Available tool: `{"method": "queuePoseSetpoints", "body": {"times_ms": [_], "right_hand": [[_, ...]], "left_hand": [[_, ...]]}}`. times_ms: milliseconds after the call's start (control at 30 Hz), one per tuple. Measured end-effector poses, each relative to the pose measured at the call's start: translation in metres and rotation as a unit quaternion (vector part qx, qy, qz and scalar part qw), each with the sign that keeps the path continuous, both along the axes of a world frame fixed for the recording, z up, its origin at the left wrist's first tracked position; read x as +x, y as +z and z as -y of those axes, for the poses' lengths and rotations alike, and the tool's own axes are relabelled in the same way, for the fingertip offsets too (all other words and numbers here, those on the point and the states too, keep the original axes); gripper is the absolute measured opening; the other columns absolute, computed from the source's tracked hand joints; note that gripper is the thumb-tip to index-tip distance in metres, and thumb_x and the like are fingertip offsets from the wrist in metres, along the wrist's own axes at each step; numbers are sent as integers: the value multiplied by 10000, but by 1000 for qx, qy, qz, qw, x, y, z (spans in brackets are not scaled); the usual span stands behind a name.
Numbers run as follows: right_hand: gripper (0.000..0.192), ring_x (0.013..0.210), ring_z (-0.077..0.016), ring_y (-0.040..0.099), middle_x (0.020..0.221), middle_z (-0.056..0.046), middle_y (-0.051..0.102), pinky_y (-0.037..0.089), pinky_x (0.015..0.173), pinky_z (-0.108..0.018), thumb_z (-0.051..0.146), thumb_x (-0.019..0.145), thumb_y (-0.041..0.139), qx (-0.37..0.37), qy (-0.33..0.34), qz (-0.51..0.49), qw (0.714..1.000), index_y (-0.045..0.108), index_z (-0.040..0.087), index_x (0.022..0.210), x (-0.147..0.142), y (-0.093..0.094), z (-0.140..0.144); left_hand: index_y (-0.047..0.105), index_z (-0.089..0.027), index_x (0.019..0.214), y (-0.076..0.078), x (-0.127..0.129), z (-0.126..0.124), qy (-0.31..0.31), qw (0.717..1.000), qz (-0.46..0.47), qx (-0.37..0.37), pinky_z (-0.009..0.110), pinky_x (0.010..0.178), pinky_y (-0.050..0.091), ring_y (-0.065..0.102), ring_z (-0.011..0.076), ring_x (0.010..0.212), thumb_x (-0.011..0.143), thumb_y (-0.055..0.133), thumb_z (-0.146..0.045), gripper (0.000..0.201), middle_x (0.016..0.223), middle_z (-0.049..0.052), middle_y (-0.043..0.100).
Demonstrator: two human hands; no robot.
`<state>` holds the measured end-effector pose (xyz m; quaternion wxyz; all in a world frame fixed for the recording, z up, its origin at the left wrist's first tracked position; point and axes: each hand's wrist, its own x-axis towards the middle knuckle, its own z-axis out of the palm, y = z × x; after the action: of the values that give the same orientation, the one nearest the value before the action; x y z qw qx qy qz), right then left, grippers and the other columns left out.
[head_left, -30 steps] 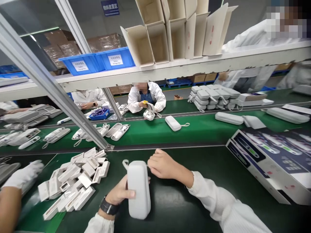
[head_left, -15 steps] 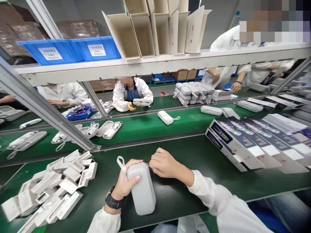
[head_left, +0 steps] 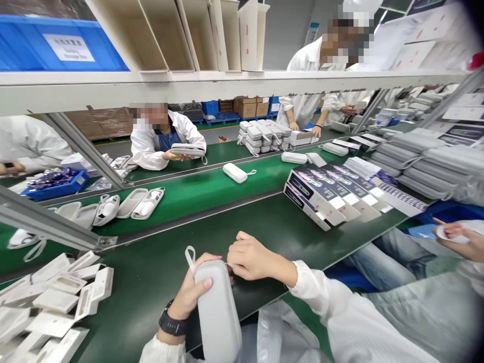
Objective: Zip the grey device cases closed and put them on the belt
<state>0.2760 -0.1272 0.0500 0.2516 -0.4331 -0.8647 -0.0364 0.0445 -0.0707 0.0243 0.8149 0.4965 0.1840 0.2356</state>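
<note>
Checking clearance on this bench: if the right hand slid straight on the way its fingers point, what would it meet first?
Probably the left hand, gripping the grey case: the right hand points left at the case's top end.

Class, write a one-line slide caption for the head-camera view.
Left hand steadies a grey zip case while the right hand pinches its top edge, beside white trays.
</note>
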Motion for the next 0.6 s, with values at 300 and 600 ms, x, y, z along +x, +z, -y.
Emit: {"method": "queuePoseSetpoints", "body": {"times_ms": [300,600], "right_hand": [[160,640,-132,400,730,27,556,267,730,-330,252,947,479,-3,18,79,997,521,205,799,-15,7,27],[239,643,-131,410,724,23,565,243,735,-346,276,1004,445,5,-13,62,998,583,201,824,-2,5,7]], "left_hand": [[616,-188,1207,0,-9,-5,119,992,7,32,472,789,594,715,373,943,764,752,-447,531,1166,177,708],[646,-188,1213,6,2,-5,-84,976,-92,180,319,829,539,674,260,955,778,789,-279,467,1111,110,704]]}}
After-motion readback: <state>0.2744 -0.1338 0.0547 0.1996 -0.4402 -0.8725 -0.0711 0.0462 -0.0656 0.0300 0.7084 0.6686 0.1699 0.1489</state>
